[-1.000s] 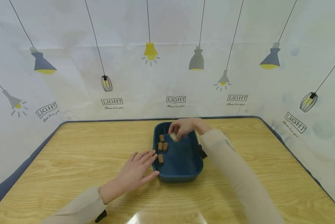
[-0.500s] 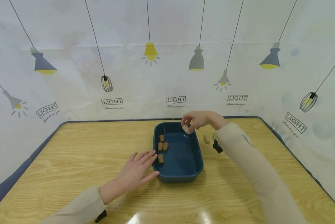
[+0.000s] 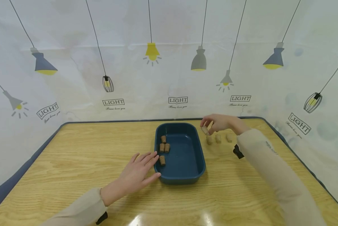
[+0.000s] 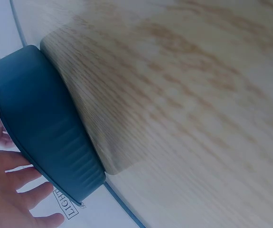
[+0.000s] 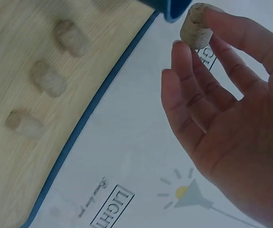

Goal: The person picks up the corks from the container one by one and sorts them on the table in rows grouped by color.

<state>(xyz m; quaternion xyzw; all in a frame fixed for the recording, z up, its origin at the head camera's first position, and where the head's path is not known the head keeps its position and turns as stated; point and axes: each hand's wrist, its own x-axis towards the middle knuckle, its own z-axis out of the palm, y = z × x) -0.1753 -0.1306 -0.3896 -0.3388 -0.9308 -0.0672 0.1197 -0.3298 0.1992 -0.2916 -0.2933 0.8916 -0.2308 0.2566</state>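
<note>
A pale cork (image 3: 205, 130) is pinched between the thumb and fingers of my right hand (image 3: 219, 121), above the table just beyond the right rim of a deep blue tray (image 3: 183, 157). The right wrist view shows the held cork (image 5: 195, 31) up close. Three more pale corks (image 3: 218, 139) lie in a row on the table below that hand. Several darker brown corks (image 3: 162, 148) lie along the tray's left side. My left hand (image 3: 135, 172), fingers spread and fairly straight, rests against the tray's left rim; the left wrist view shows its fingers by the tray's outer wall (image 4: 41, 109).
The wooden table (image 3: 101, 138) has a dark blue edge along the back and sides. Behind it stands a pale backdrop (image 3: 140, 88) printed with hanging lamps and the word LIGHT.
My right hand has carried the pale cork from over the tray rightward past its rim, uncovering the three pale corks on the table. My left hand has stayed where it was.
</note>
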